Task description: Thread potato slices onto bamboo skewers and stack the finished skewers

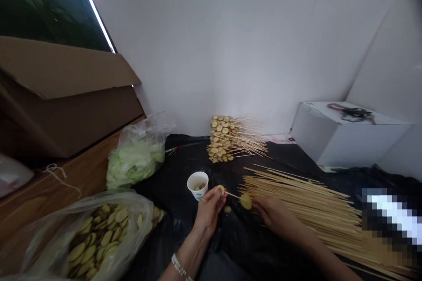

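Note:
My left hand pinches a round potato slice at the tip of a thin wooden skewer. Farther along that stick sits another potato slice, right by the fingers of my right hand. My right hand is closed around the stick behind this slice; the hand hides the rest of the stick. Just behind my left hand stands a white paper cup with some pale bits inside. A clear plastic bag full of potato slices lies open at the left.
Many bare skewers lie in a wide pile at right. A stack of loaded potato skewers rests near the wall. Around are a bag of green leaves, a cardboard box, a white box and a black plastic sheet.

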`<state>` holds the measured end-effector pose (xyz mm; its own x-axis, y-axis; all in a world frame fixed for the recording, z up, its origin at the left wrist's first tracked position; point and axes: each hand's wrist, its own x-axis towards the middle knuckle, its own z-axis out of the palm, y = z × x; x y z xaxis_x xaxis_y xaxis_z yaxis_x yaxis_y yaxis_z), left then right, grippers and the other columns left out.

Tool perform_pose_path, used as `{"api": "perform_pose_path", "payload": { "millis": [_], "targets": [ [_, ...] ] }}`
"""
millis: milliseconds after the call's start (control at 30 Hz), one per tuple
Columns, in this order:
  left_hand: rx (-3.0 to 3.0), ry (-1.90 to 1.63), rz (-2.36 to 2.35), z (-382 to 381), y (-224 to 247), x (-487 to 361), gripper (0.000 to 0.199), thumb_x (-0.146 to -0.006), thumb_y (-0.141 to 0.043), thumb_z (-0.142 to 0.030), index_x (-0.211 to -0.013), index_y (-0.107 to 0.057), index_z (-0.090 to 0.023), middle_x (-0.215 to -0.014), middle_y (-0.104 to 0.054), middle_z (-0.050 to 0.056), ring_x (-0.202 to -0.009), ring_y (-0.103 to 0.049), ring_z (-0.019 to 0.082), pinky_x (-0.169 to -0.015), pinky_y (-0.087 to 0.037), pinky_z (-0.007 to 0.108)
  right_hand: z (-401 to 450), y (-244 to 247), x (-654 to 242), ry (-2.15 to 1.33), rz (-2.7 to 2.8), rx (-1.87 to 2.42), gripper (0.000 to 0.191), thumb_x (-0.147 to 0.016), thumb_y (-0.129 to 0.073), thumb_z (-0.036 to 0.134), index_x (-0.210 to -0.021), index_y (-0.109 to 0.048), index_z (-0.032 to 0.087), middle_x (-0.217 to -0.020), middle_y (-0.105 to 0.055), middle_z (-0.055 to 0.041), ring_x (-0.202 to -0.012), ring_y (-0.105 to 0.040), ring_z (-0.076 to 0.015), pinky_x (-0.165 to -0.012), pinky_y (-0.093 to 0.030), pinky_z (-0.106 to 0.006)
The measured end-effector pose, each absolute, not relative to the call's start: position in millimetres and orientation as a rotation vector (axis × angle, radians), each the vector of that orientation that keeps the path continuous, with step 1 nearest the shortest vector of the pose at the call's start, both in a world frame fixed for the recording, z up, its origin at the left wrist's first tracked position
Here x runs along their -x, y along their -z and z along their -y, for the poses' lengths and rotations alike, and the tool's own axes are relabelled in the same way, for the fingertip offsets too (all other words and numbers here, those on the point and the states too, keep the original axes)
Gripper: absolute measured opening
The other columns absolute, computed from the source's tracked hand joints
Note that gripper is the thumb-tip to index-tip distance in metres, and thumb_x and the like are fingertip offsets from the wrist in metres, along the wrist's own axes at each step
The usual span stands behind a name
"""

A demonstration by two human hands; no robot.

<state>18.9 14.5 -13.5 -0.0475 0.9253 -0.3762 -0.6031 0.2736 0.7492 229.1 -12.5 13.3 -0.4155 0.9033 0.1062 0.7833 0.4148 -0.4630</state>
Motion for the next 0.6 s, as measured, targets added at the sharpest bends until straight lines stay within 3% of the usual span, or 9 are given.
{"api": "perform_pose_path", "payload": {
  "millis": [100,300,600],
  "targets": [
    [-0.426,-1.295,-0.990,-14,12,-19,0.006,-0.076,-0.071,-0.011,-0.082,-0.072,-0.011,-0.084,-0.073,0.008,-0.073,-0.069,0.012,-0.067,-0.056,0.018,11,-8,-228,-0.543,2.314,1.415,0.024,-0.090,-0.038,0.016,-0.075,-0.056,0.019,-0.070,-0.064,-0.0028,-0.063,-0.057,-0.0152,-0.059,-0.034,-0.024],
    [-0.426,-1.306,-1.012,-15,14,-19,0.009,-0.073,-0.075,-0.013,-0.081,-0.073,-0.012,-0.084,-0.073,0.008,-0.073,-0.068,0.013,-0.066,-0.056,0.019,10,8,-228,-0.280,2.312,1.427,0.024,-0.085,-0.036,0.008,-0.078,-0.056,0.019,-0.076,-0.063,-0.0058,-0.069,-0.057,-0.0177,-0.062,-0.032,-0.026],
    [-0.512,-1.300,-1.011,-14,15,-19,0.022,-0.064,-0.082,-0.021,-0.082,-0.073,-0.011,-0.083,-0.073,0.009,-0.074,-0.068,0.014,-0.066,-0.055,0.019,17,-7,-219,-0.577,2.264,1.483,0.025,-0.088,-0.039,0.015,-0.070,-0.055,0.019,-0.071,-0.065,-0.0039,-0.067,-0.058,-0.0165,-0.060,-0.033,-0.025]
  ]
}}
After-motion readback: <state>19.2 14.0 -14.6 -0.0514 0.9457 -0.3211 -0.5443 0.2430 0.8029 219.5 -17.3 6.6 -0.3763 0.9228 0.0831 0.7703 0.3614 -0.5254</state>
